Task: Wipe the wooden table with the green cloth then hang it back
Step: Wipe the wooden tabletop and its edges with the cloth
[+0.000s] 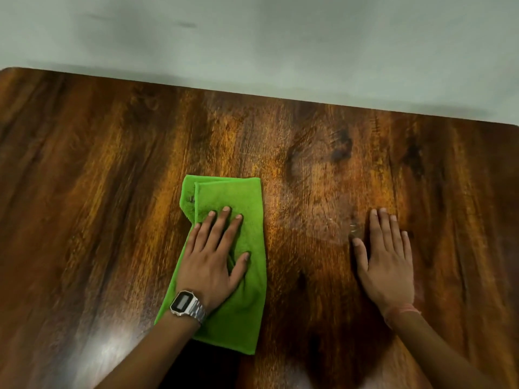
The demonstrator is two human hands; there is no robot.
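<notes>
Head view: the folded green cloth [238,248] is pressed flat onto the wooden table [112,178] by the spread left hand [213,259], while the right hand [384,259] is laid open, palm down, on bare wood nearby.

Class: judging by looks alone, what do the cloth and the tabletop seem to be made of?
Cloth: soft, fuzzy pile, bright green, probably microfibre or terry. Tabletop: dark brown wood grain with a glossy sheen; solid wood or laminate, cannot tell.
</notes>
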